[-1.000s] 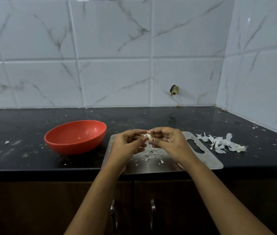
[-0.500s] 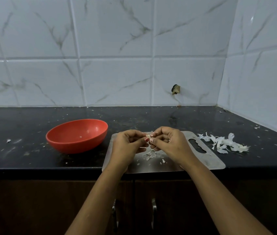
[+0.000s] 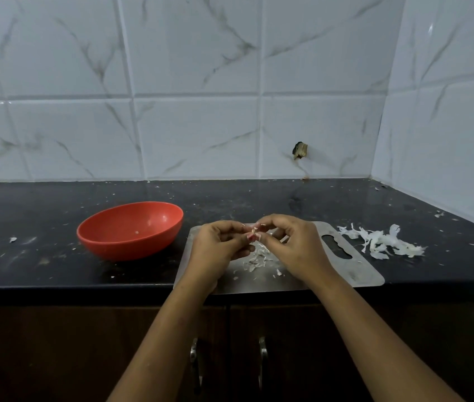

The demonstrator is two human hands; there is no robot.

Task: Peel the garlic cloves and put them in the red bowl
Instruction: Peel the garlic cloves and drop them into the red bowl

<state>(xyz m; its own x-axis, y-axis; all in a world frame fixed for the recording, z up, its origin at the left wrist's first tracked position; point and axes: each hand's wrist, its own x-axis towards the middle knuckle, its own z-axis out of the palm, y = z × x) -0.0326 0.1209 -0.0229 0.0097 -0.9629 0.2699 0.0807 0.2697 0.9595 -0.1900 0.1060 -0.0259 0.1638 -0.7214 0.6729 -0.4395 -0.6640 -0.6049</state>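
A: Where are the hands?

B: Both are just right of centre, over the left half of the steel board (image 3: 357,271). The left hand (image 3: 215,250) and right hand (image 3: 296,248) meet fingertip to fingertip.

A: And the grip?

B: Each grip is closed small, fingers curled in, thumb and fingertips pinching the same clove (image 3: 254,234). Only a pale sliver of it shows between the nails, so I cannot tell how much skin is left on it.

A: Is it touching the board?

B: No, it is held above it. Right below it, a small scatter of peels (image 3: 256,259) lies on the board.

A: Where is the bowl?

B: The bowl (image 3: 131,248) stands on the dark worktop (image 3: 41,256), left of centre and just beside the board's left edge. It looks tilted, its far rim higher. Inside I see only a pale speck or two (image 3: 137,232), too small to name.

A: Anything else?

B: A bigger heap of white skins (image 3: 380,242) lies on the worktop at the right of the frame, just past the board's handle slot. Small flakes dot the worktop. Behind it are marbled white tiles, with a chipped hole (image 3: 299,150) right of centre. Two cupboard handles (image 3: 193,361) show at the bottom, between the forearms
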